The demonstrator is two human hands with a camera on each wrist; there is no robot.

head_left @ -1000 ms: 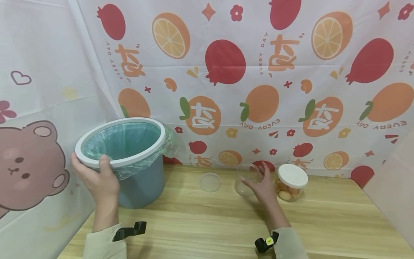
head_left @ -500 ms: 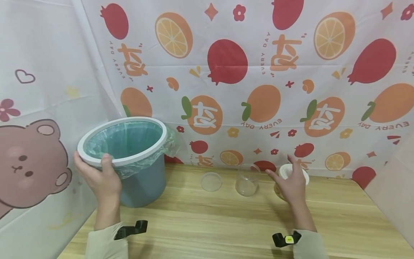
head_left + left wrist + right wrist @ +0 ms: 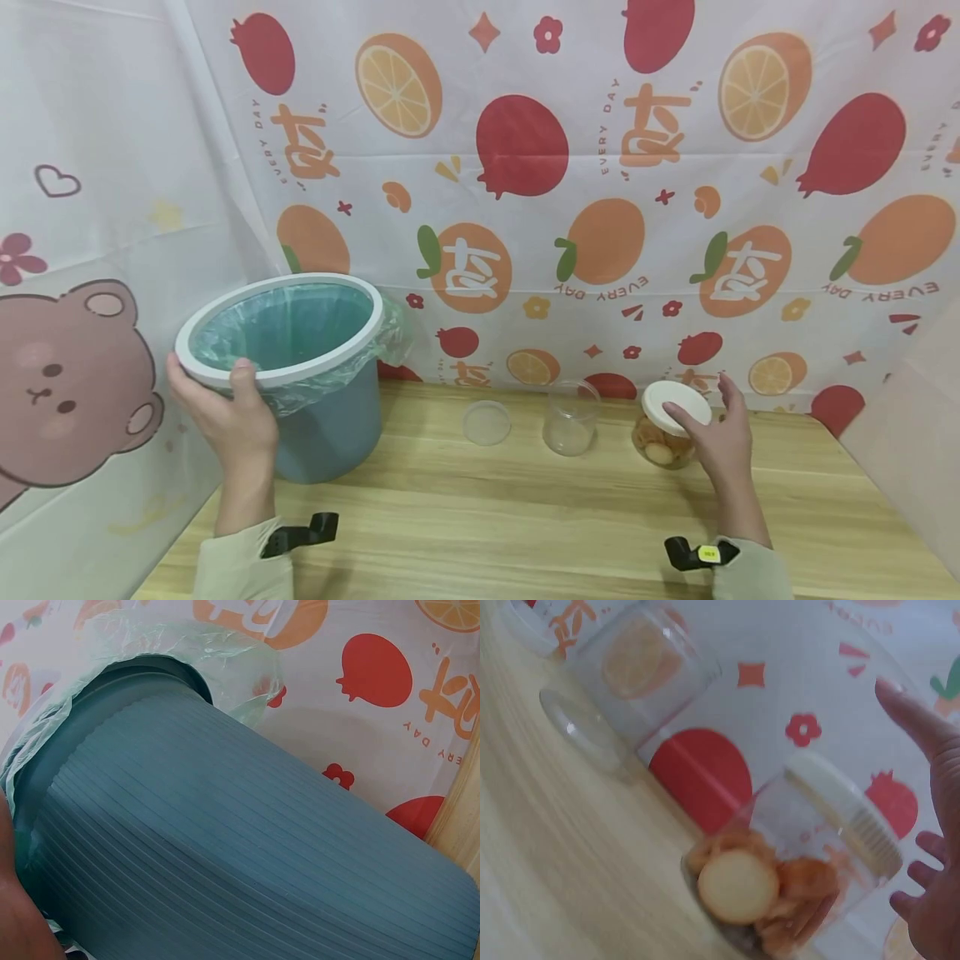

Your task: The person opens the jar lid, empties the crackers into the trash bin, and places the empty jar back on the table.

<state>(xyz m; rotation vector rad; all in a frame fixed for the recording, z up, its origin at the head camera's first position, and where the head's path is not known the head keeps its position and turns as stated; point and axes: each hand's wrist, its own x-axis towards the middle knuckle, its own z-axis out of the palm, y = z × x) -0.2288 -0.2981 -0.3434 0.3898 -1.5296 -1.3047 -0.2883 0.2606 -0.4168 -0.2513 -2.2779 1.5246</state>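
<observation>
My left hand [image 3: 232, 421] holds the near-left rim of a blue-grey trash bin [image 3: 333, 437], thumb up at the white ring and fingers below. A thin green bag lines the bin and hangs over its edge. My right hand [image 3: 723, 442] is at the right side of a clear jar with a white lid [image 3: 677, 407], its thumb and fingers spread. In the right wrist view that hand stands apart from the lid. Round, orange-brown snack pieces [image 3: 739, 886] lie in the jar's lower part.
An uncovered clear jar [image 3: 570, 432] stands left of the lidded one. Farther left a flat clear lid [image 3: 486, 423] lies on the wooden table [image 3: 480, 517]. Fruit-printed cloth [image 3: 517, 242] hangs behind, and another cloth with a bear [image 3: 67, 375] hangs at the left.
My right hand has let go of the uncovered clear jar and moved right, past the white-lidded jar to its right side. My left hand stays on the bin's rim.
</observation>
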